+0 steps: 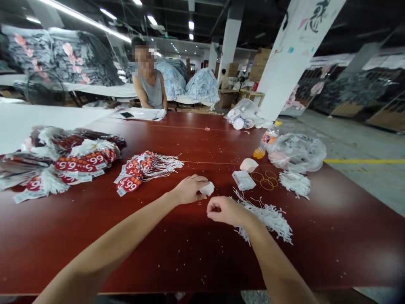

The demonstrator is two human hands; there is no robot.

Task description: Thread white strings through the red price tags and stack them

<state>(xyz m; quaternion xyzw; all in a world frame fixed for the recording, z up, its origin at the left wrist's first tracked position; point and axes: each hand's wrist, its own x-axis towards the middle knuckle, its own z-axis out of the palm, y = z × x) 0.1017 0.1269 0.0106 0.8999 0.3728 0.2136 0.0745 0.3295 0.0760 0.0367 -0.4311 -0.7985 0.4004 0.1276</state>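
Observation:
Near the middle of the table, my left hand (pixel 191 189) has its thumb and fingers closed on a small white rounded piece (pixel 207 188), which looks like a card or tag. Just to the right, my right hand (pixel 226 210) is curled with thumb and fingertips together; whatever may be in that pinch is too small to see. A bundle of white hang-tag strings (pixel 268 219) lies beside and partly behind my right wrist. Left of my hands is a fanned pile of red price tags (pixel 136 171) marked 66, their white strings (pixel 166 164) pointing toward my left hand.
More strung red tags (pixel 79 162) are heaped at the left. To the right lie a white packet (pixel 244 180), rubber bands (pixel 268 180), another string bundle (pixel 295 184), a plastic bag (pixel 297 152) and a bottle of orange drink (pixel 267 139). A person (pixel 150 86) sits across the table.

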